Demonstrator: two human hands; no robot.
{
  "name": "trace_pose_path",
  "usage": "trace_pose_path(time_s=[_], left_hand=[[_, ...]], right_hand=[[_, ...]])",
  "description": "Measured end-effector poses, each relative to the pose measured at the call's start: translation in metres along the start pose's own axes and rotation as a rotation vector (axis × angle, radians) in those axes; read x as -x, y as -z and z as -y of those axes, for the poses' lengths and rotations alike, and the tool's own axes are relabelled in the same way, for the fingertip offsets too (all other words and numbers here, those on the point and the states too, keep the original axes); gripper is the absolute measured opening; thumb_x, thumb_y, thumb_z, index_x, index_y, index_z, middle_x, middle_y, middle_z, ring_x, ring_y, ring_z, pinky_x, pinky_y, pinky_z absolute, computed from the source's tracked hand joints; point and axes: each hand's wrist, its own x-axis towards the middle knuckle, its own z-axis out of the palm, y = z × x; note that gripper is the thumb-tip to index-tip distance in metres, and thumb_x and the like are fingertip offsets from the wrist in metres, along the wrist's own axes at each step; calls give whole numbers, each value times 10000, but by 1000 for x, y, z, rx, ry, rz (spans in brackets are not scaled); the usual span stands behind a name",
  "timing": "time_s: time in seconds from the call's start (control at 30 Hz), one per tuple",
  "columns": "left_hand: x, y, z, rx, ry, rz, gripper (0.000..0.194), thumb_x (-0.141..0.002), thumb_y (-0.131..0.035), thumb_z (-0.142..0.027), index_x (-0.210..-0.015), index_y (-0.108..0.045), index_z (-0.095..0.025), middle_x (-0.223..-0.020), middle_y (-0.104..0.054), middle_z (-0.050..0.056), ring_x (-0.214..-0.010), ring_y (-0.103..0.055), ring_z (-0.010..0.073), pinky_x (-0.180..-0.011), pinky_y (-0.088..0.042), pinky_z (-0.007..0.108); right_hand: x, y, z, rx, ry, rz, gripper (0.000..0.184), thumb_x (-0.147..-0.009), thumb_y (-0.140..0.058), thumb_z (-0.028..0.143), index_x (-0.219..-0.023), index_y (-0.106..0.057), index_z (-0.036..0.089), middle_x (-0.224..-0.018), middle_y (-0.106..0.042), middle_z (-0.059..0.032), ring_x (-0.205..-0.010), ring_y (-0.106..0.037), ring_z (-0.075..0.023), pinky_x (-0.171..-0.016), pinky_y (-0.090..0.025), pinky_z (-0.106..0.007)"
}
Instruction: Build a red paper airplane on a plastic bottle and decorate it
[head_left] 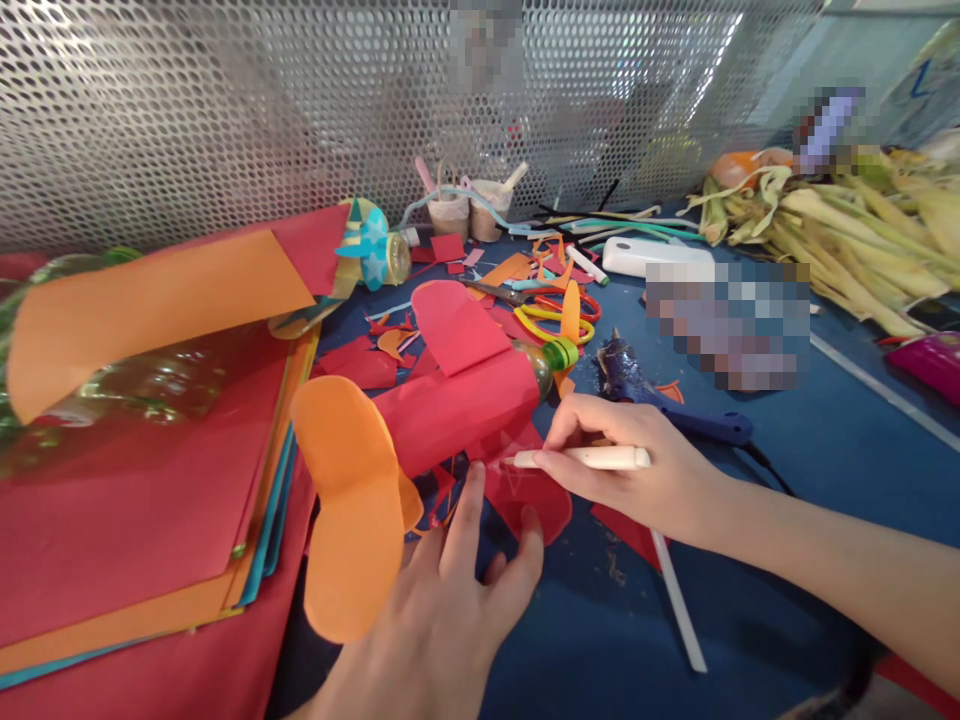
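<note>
I have the rounded red paper flap (521,492) on the near side of the green-capped plastic bottle wrapped in red paper (465,410). The left hand (450,610) grips nothing; its spread fingers rest at the flap, presumably to steady it. The right hand (660,490) pinches a slim white marker (600,457) close to its tip, likely for control, over a faint star outline (516,468). Just past it I see a blue glue gun (701,417).

Right hand (649,490) holds white marker (619,458), tip at star outline (516,466) on red flap (553,508). Left hand (450,615) on flap, 7 o'clock side; glue gun (632,378) at 2 o'clock.
</note>
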Motion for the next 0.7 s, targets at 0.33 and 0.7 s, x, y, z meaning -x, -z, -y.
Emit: trace_pose_path(time_s=[0.33,0.7], left_hand=[[-5,2,3,32,7,-99,504,-748,-346,7,-1121,-577,-242,-1130,-624,314,-549,-686,230,-493,-567,389],[-8,4,0,45,17,-117,520,-713,-352,25,-1087,-590,-248,-1103,-643,308,-519,-676,232,-459,-557,381]], right_hand=[[-1,0,1,-13,34,-4,205,-850,-645,265,-716,-509,190,-568,-524,87,-459,-414,-35,-432,-317,-140],[-1,-2,-1,-20,46,-5,205,-855,-649,265,-722,-511,192,-574,-526,93,-460,-421,-26,-432,-317,-128]])
